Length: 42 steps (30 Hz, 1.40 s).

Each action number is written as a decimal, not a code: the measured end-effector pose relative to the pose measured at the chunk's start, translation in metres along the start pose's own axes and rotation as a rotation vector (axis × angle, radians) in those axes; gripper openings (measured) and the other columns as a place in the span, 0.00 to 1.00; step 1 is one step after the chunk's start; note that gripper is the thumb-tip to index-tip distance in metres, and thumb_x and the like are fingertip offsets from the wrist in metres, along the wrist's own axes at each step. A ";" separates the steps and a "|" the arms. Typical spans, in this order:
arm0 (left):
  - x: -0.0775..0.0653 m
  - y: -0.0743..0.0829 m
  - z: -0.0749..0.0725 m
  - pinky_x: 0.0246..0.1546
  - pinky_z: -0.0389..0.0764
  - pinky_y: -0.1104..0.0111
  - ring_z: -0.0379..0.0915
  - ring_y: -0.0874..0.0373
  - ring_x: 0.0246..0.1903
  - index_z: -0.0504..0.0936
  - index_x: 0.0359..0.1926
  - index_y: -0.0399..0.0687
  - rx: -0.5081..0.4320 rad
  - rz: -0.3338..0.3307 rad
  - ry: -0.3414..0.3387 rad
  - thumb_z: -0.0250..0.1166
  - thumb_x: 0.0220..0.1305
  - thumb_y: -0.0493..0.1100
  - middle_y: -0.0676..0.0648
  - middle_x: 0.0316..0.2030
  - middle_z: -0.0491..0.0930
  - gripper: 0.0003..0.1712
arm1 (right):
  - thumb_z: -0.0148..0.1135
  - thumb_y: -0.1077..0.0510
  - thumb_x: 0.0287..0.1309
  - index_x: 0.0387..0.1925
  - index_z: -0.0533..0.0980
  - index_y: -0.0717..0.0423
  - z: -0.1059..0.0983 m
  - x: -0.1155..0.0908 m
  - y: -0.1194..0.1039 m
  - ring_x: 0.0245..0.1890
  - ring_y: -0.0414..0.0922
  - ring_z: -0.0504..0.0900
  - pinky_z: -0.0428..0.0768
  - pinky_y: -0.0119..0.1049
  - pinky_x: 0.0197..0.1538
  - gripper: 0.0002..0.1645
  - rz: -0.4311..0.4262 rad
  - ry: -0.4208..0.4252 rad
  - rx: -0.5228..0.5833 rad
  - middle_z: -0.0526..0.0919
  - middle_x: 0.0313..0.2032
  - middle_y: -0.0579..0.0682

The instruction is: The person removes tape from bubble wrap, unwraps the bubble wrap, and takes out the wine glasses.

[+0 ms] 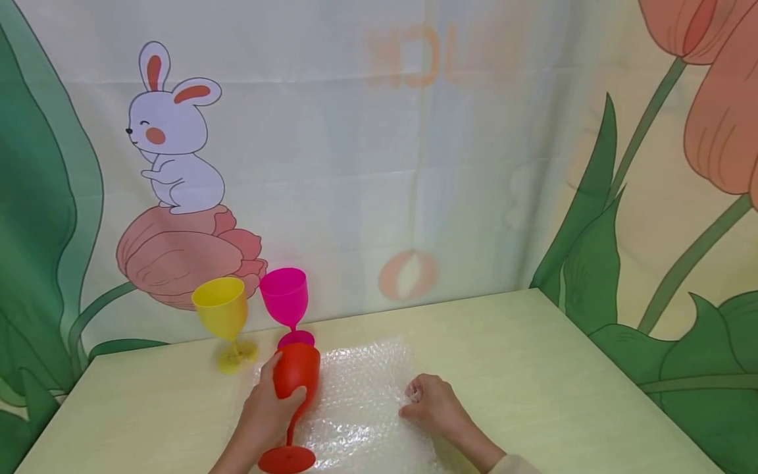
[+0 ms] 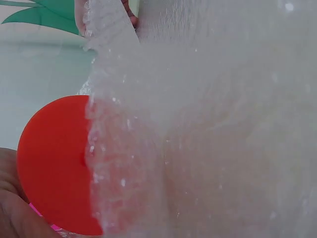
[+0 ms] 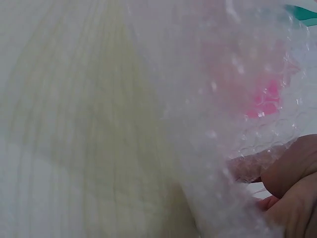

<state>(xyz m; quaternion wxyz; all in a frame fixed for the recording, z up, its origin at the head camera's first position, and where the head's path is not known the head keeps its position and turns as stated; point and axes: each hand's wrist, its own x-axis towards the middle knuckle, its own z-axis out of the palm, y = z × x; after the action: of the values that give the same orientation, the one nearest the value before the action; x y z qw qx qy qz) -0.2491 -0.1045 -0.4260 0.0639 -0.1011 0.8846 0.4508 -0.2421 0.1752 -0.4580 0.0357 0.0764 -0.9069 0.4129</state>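
My left hand (image 1: 260, 415) grips a red plastic goblet (image 1: 299, 370) round its bowl, thumb and fingers on either side. The stem points down, with the round foot lowest. Under and beside it spreads a clear sheet of bubble wrap (image 1: 367, 388), whose right edge my right hand (image 1: 437, 407) pinches. In the left wrist view, bubble wrap (image 2: 124, 163) covers part of the goblet's red foot (image 2: 54, 158). The right wrist view shows the bubble wrap (image 3: 218, 99) raised beside the right fingers (image 3: 292, 171).
A yellow goblet (image 1: 222, 309) and a pink goblet (image 1: 285, 296) stand upright at the table's back left. Behind the pale table (image 1: 533, 368) hangs a curtain (image 1: 331, 164) printed with a rabbit and tulips.
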 end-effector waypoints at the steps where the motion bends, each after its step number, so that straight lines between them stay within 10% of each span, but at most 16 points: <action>1: 0.000 0.000 0.000 0.46 0.86 0.47 0.63 0.30 0.60 0.43 0.80 0.46 -0.003 -0.008 -0.001 0.70 0.65 0.43 0.31 0.65 0.65 0.55 | 0.77 0.67 0.42 0.30 0.77 0.63 0.000 0.000 0.000 0.28 0.43 0.72 0.76 0.36 0.32 0.15 0.000 -0.001 0.003 0.76 0.25 0.46; 13: -0.007 0.010 -0.002 0.59 0.76 0.40 0.52 0.27 0.66 0.50 0.78 0.44 0.128 -0.015 0.057 0.72 0.62 0.43 0.27 0.70 0.50 0.52 | 0.78 0.67 0.42 0.30 0.77 0.63 0.001 -0.001 0.000 0.27 0.42 0.72 0.75 0.35 0.30 0.15 0.014 -0.002 0.018 0.76 0.24 0.46; 20: -0.013 0.014 -0.005 0.54 0.75 0.41 0.60 0.29 0.60 0.62 0.76 0.44 0.338 0.089 0.152 0.76 0.57 0.45 0.28 0.63 0.64 0.49 | 0.78 0.67 0.43 0.30 0.77 0.62 0.003 0.000 0.000 0.26 0.42 0.72 0.74 0.33 0.28 0.16 0.024 0.001 0.011 0.76 0.24 0.46; 26: -0.010 0.013 -0.004 0.36 0.87 0.50 0.65 0.32 0.54 0.56 0.78 0.49 0.261 -0.005 0.058 0.72 0.60 0.44 0.28 0.58 0.63 0.50 | 0.78 0.67 0.43 0.29 0.76 0.62 0.002 0.000 0.001 0.26 0.41 0.70 0.72 0.32 0.28 0.16 0.010 0.004 0.001 0.74 0.23 0.45; 42: -0.002 -0.004 -0.010 0.36 0.87 0.49 0.66 0.30 0.53 0.42 0.77 0.46 0.169 -0.052 -0.005 0.80 0.52 0.47 0.27 0.58 0.60 0.65 | 0.78 0.67 0.42 0.29 0.76 0.61 -0.003 -0.004 -0.001 0.26 0.41 0.69 0.71 0.32 0.30 0.16 -0.003 -0.036 -0.002 0.72 0.23 0.44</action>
<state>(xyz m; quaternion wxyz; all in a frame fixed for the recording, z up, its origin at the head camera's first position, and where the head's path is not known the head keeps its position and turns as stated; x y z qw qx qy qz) -0.2463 -0.1144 -0.4226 0.0861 -0.1172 0.9164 0.3730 -0.2382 0.1773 -0.4556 0.0199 0.0850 -0.9077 0.4104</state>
